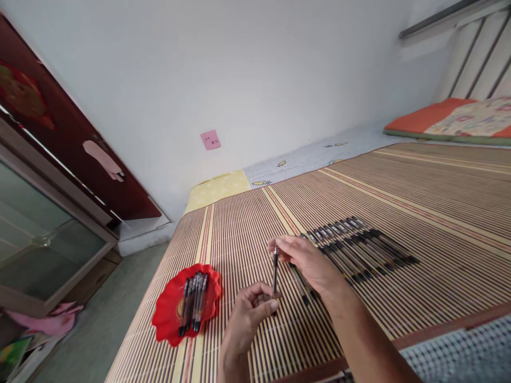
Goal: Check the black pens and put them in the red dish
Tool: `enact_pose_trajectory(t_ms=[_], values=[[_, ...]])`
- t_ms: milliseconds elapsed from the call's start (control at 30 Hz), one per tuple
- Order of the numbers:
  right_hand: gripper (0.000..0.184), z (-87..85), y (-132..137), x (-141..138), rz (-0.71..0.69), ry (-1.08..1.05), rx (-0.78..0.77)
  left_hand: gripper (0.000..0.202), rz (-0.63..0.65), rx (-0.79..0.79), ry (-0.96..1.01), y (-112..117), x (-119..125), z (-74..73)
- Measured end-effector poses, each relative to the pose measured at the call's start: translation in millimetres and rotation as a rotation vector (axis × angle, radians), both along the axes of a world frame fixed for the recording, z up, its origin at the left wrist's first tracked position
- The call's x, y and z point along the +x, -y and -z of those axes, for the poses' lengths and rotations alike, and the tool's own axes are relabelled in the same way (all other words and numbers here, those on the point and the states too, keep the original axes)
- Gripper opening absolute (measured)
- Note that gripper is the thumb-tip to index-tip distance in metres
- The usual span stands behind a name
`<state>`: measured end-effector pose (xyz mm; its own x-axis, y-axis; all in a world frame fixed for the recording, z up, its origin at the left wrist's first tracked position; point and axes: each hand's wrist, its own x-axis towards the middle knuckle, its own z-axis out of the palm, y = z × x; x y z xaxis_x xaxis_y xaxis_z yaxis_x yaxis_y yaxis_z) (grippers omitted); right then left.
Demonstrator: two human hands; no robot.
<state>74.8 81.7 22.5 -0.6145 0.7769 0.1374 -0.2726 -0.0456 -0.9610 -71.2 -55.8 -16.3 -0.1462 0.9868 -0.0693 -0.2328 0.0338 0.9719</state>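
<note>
Likely midway: left hand pinches a gel pen, right hand curls by its tip, grip unclear; dished pens, rowed pens alongside.

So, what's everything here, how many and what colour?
wall: one, white, back
note: one, pink, on wall
door: one, dark red, left
glass panel: one, grey-green, left
cloths: two, pink, left
pillow: one, orange and flowered, right
mat: one, brown-striped, centre
bedcover: count unclear, yellow and checked, behind mat
dish: one, red, on mat
dish pens: about five, dark, in dish
row pens: about twelve, dark, right
held pen: one, dark, centre
left hand: one, bare, holding pen
right hand: one, bare, at pen's top
</note>
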Motion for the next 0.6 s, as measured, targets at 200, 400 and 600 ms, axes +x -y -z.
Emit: enact_pose_trajectory(t_ms=[200,400,600], values=[[0.024,3.0,-1.1,1.1,-0.024,-0.010,0.009,0.010,0.047,0.018,-0.039,2.2,-3.0,2.0],[0.028,0.3,0.3,2.1,-0.020,0.007,0.015,0.011,0.041,0.012,-0.021,3.7,-3.2,2.4],[0.029,-3.2,2.0,2.6,-0.046,0.057,0.066,0.019,0.017,0.006,-0.017,2.4,0.7,0.3]])
